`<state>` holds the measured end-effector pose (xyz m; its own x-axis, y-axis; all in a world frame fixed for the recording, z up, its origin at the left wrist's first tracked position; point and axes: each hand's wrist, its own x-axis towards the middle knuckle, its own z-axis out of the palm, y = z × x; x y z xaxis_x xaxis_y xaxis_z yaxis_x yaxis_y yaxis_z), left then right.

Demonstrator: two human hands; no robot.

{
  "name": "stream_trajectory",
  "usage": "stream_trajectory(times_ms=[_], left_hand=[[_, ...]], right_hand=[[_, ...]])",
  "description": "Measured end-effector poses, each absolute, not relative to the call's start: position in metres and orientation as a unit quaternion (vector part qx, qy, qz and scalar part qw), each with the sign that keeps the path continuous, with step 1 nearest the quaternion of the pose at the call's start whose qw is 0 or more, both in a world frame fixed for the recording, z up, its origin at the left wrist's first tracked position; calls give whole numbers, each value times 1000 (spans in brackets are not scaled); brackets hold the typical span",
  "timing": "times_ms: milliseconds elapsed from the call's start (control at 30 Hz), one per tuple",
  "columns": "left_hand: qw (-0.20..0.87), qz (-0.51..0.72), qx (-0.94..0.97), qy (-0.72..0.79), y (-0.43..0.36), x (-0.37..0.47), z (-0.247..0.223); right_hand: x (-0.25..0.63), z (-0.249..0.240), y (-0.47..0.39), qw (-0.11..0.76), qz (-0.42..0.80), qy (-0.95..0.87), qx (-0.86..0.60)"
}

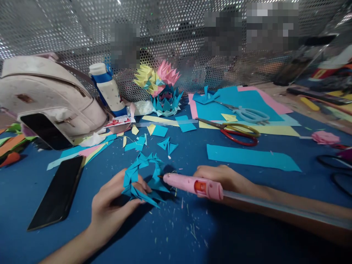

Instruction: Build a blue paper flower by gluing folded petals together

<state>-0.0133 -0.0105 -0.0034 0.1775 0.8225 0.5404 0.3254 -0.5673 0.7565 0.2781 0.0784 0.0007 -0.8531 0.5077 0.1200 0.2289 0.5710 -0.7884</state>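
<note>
My left hand (112,201) pinches a ring of folded blue paper (131,176), tilted up off the table, its pointed pieces fanning out around an open middle. In my right hand (214,172) is a pink glue gun (181,182) with a long clear glue stick (264,205) coming out of its back. Its nozzle points left and lies close to the ring's right side; I cannot tell if it touches. Just beyond the ring lie a small folded blue piece (167,146) and some blue paper scraps (137,143). The right fingers are partly hidden behind the gun.
Scissors with red and yellow handles (239,134), light-blue scissors (250,114) and a blue paper strip (250,157) lie to the right. Paper flowers (167,101) stand behind. On the left are a black phone (57,194), a white backpack (49,91) and a bottle (108,90).
</note>
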Motion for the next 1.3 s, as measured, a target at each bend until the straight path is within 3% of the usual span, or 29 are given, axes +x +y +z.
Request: stream_trajectory(times_ms=[1300], left_hand=[[232,492,755,366,-8,-15,-6]], right_hand=[[279,-6,80,190,352,-892,-209]])
